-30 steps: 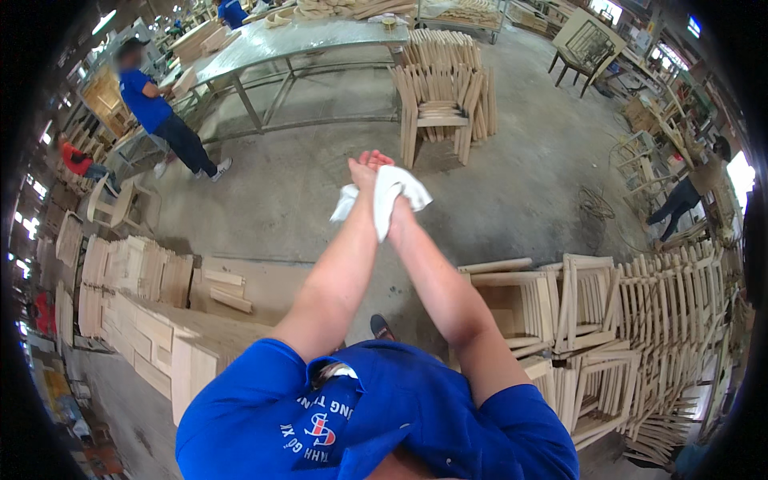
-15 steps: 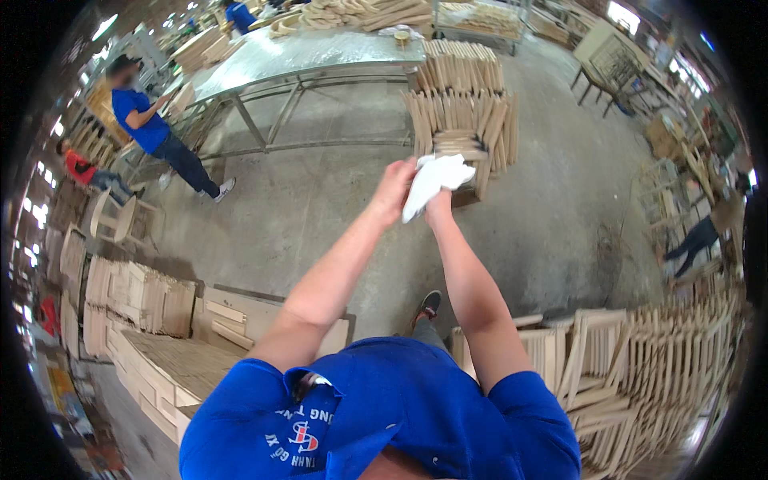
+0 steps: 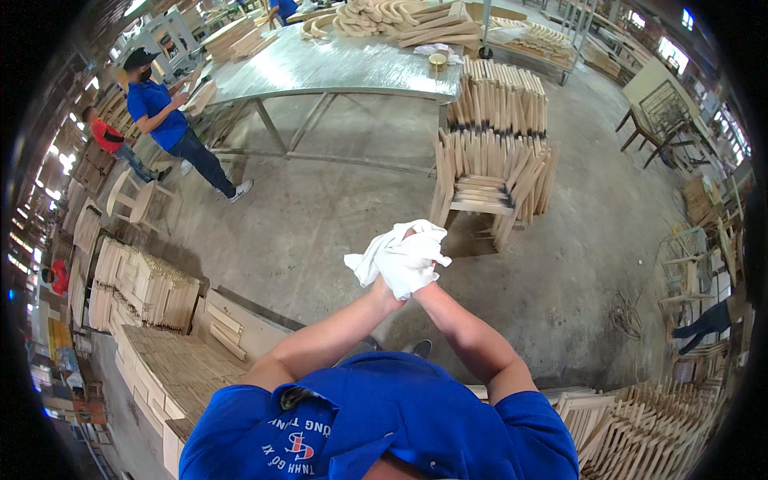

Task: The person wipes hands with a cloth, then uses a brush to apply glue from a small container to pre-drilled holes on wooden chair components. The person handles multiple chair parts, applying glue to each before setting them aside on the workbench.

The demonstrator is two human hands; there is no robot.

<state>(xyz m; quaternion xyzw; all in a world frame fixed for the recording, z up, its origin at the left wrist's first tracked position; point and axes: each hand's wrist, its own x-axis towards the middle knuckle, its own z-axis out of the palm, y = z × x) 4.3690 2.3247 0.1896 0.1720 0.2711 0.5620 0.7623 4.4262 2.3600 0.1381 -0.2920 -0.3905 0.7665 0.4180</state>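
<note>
A crumpled white cloth (image 3: 400,258) is bunched around both of my hands in front of my body. My left hand (image 3: 387,291) comes in under its lower edge, and the cloth hides most of the fingers. My right hand (image 3: 424,291) is pressed close beside it, wrists nearly together, gripping the same cloth. A loose end of the fabric hangs out to the left. A little skin shows through at the top of the bundle.
Ahead stands a stack of wooden chair frames (image 3: 496,160) beside a metal-topped table (image 3: 320,76) bearing curved wooden parts. A person in blue (image 3: 164,120) works at its left. Wooden parts are piled on a pallet (image 3: 172,364) at lower left; more frames (image 3: 640,424) stand lower right.
My hands have come nearer to my body and closer together, and the cloth now covers them more fully. The stacked frames ahead appear lower and farther right in view.
</note>
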